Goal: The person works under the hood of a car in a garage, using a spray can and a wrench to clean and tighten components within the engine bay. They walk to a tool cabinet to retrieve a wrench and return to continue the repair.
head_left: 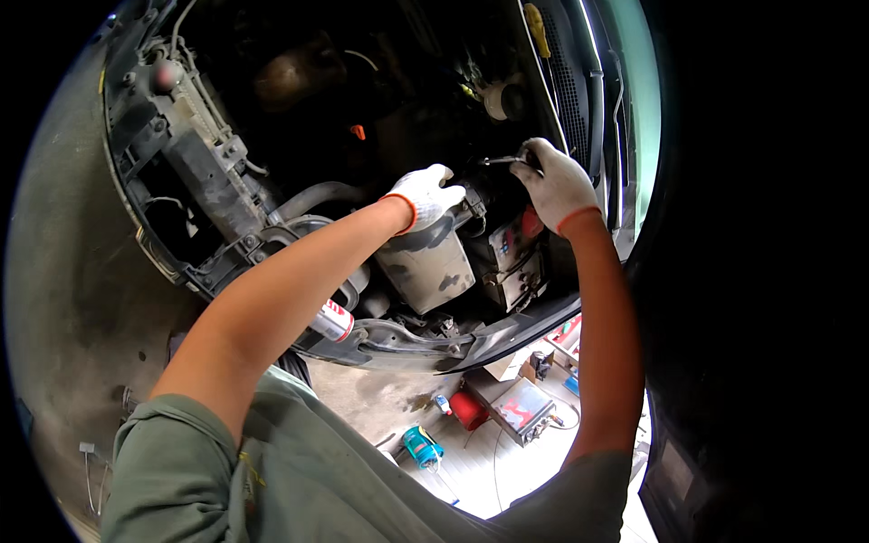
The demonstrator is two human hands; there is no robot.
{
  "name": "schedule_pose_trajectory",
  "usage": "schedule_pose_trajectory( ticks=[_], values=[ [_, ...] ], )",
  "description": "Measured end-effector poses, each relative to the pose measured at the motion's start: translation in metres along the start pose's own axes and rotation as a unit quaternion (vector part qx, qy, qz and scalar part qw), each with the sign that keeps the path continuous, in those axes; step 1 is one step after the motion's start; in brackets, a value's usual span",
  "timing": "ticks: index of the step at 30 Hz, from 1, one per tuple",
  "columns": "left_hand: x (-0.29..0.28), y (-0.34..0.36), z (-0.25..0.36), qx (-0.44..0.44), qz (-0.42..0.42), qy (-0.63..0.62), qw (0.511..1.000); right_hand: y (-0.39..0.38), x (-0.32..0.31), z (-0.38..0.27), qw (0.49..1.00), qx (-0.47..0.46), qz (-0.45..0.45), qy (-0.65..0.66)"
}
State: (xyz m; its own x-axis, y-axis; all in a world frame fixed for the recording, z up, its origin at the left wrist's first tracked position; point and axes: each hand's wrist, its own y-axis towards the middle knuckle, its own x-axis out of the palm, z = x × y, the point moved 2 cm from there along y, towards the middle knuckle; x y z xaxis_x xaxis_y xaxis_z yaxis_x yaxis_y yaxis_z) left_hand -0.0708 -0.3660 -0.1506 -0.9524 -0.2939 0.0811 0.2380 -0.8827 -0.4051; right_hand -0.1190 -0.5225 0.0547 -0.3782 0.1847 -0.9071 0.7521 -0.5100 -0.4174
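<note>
Both hands wear white knit gloves with orange cuffs and reach into an open car engine bay. My left hand [424, 195] rests at the top of a dusty grey box [429, 274], thumb and fingers apart, next to a dark hose joint [474, 210]. My right hand [559, 188] is closed around a slim tool with a silver shaft [499, 161]; the shaft points left, and the fingers cover most of its dark end. Below this hand sits a car battery [514, 269] with a red cover [530, 222] at one terminal.
A spray can [332, 320] stands by the front edge under my left forearm. A yellow-handled tool [538, 33] lies near the windscreen. An orange loop [358, 132] shows deep in the dark bay. On the floor are a red container [469, 410], a teal device [423, 447] and a metal box [523, 409].
</note>
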Motion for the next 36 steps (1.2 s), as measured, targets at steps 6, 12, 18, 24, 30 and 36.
schedule_pose_trajectory(
  ticks=[6,12,18,24,30,36],
  values=[
    [0.033,0.092,-0.030,-0.091,-0.084,0.006,0.992,0.082,0.032,-0.015,0.978,0.036,-0.160,-0.127],
    [0.044,0.110,-0.038,-0.125,-0.126,-0.090,0.980,0.105,0.056,-0.008,0.956,0.057,-0.255,-0.131],
    [0.048,0.108,-0.036,-0.119,-0.108,-0.130,0.978,0.117,0.077,-0.004,0.956,0.043,-0.249,-0.147],
    [0.054,0.115,-0.049,-0.093,-0.079,-0.161,0.979,0.130,0.074,-0.032,0.930,0.023,-0.286,-0.231],
    [0.057,0.111,-0.039,-0.076,-0.051,-0.130,0.987,0.130,0.086,-0.041,0.927,0.141,-0.280,-0.205],
    [0.066,0.116,-0.046,-0.127,-0.022,-0.130,0.983,0.127,0.092,-0.044,0.925,0.089,-0.269,-0.255]
  ],
)
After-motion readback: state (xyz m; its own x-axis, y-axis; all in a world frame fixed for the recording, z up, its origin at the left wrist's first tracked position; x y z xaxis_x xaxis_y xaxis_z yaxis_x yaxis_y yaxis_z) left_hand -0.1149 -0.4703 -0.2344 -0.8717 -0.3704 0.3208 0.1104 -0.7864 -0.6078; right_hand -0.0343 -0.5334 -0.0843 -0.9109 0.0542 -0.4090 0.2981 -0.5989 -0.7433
